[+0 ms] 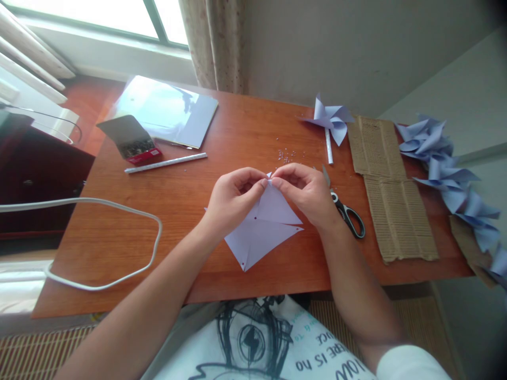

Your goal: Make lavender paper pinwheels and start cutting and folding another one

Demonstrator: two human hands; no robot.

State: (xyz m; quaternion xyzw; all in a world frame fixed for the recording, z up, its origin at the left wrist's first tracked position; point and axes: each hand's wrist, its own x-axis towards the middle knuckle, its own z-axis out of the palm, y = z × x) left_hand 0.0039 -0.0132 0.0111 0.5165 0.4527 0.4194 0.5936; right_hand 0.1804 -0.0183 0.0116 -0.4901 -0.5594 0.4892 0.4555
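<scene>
The left hand (233, 198) and the right hand (304, 192) both pinch the upper corner of a light purple paper sheet (263, 232), which lies near the front edge of the desk (119, 237). Black scissors (346, 214) lie just beside the right hand, and a finished paper pinwheel (330, 121) rests farther back.

Single head-worn view, looking forward and down. Close over wooden table (119, 243). Right edge apparently darkened, blurred.
</scene>
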